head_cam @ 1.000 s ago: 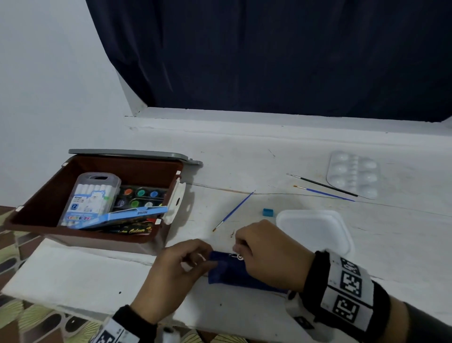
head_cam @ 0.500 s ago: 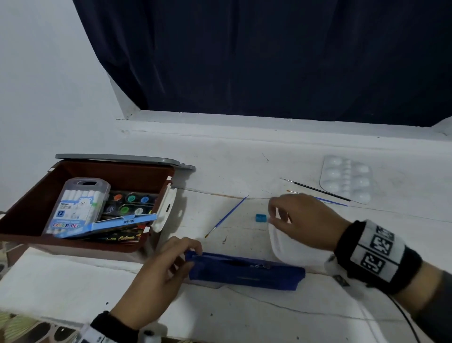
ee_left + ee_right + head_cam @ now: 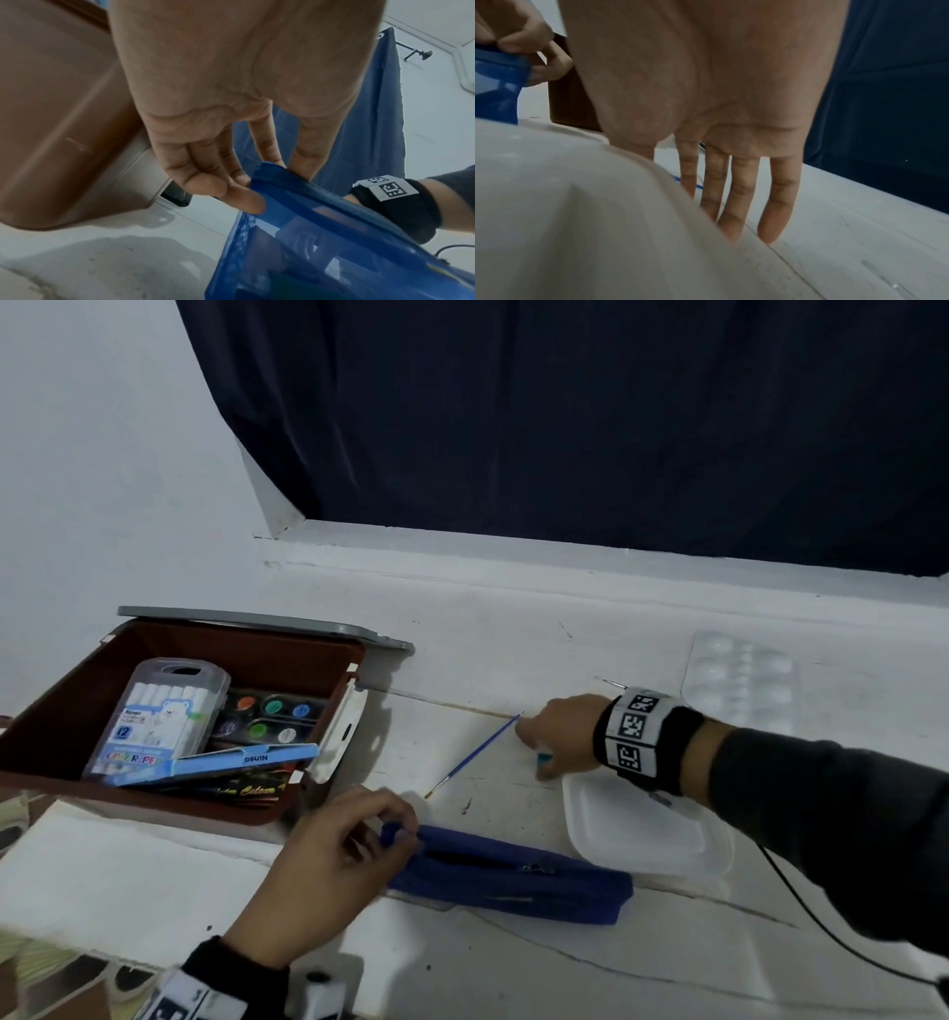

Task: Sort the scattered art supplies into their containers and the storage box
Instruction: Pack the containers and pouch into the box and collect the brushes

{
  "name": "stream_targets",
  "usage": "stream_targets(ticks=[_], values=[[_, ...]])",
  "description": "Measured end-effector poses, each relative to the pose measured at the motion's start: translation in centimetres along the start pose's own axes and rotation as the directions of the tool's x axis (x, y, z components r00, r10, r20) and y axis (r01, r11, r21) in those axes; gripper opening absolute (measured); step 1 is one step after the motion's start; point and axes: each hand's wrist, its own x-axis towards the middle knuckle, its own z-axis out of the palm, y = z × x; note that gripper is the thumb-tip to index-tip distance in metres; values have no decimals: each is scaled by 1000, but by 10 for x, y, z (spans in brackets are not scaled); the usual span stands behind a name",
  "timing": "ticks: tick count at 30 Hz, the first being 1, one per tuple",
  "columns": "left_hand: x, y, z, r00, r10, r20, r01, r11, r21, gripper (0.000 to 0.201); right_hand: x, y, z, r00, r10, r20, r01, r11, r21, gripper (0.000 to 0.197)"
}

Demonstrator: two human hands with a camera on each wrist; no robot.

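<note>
the left hand [image 3: 328, 865] is pinching the left end of the blue pencil pouch [image 3: 513, 873], which is lying flat on the white table [image 3: 513, 968] in front of the brown storage box [image 3: 56, 711]. the right hand [image 3: 557, 734] is reaching out with fingers straight and gripping nothing, its fingertips [image 3: 770, 233] just beside the blue paintbrush [image 3: 475, 755]. a white tray [image 3: 642, 834] is lying under the right wrist.
</note>
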Motion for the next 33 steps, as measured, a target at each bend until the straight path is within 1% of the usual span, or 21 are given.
stream_targets(ticks=[2, 4, 5, 7, 8, 10, 12, 14, 15, 16, 17, 19, 22, 24, 26, 28, 29, 31, 33], values=[[0, 4, -2, 1000, 9, 4, -9, 1000, 0, 10, 4, -1, 3, 999, -21, -26, 22, 1000, 17, 24], [0, 5, -3, 999, 16, 46, -16, 1000, 4, 18, 6, 0, 2, 998, -34, -53, 34, 999, 6, 11], [0, 4, -2, 997, 7, 74, -8, 1000, 12, 25, 4, -1, 1, 997, -36, -74, 37, 999, 8, 8], [-1, 2, -3, 995, -22, 102, 20, 999, 26, 34, -4, -3, -4, 986, -52, -159, 64, 996, 67, 11], [-1, 1, -3, 994, -37, 101, 34, 999, 26, 37, -10, -5, -8, 973, -73, -221, 98, 989, 106, 13], [0, -2, -2, 995, -63, 81, 63, 998, 4, 43, -26, -15, -18, 928, -128, -349, 203, 961, 188, 14], [2, -3, 0, 996, -78, 50, 79, 996, -28, 40, -47, -31, -29, 878, -196, -436, 343, 894, 288, 14], [5, -3, 3, 997, -78, 10, 79, 997, -26, 33, -68, -51, -36, 826, -283, -487, 486, 794, 364, 15], [6, -3, 5, 997, -78, -4, 77, 997, -22, 30, -76, -60, -36, 803, -320, -503, 538, 754, 378, 14], [7, -3, 6, 997, -77, -10, 76, 997, -20, 27, -81, -68, -33, 790, -349, -505, 567, 729, 383, 14], [7, -2, 7, 997, -73, -9, 73, 997, -25, 24, -83, -76, -29, 789, -367, -493, 576, 721, 385, 15], [8, -2, 8, 998, -58, -9, 57, 998, -35, 22, -83, -89, -19, 806, -373, -459, 555, 747, 366, 16], [8, -4, 9, 999, -40, -32, 39, 999, -22, 22, -80, -99, -7, 832, -346, -434, 508, 789, 345, 17], [8, -7, 10, 998, -48, -31, 47, 999, -19, 21, -81, -103, -4, 833, -342, -435, 503, 797, 336, 18], [6, -9, 10, 998, -60, -23, 59, 997, -41, 22, -86, -104, -3, 824, -316, -471, 490, 814, 312, 18], [3, -9, 9, 999, -49, -18, 48, 998, -43, 24, -95, -99, 0, 806, -258, -533, 460, 840, 288, 15], [2, -8, 9, 999, -41, -16, 40, 998, -39, 25, -101, -94, 3, 807, -224, -546, 430, 857, 284, 16], [0, -7, 9, 1000, -27, -13, 27, 999, -34, 29, -114, -80, 11, 844, -165, -510, 344, 896, 279, 26], [-1, -6, 8, 1000, -12, -5, 12, 1000, -15, 30, -124, -66, 24, 898, -121, -422, 251, 930, 267, 40]])
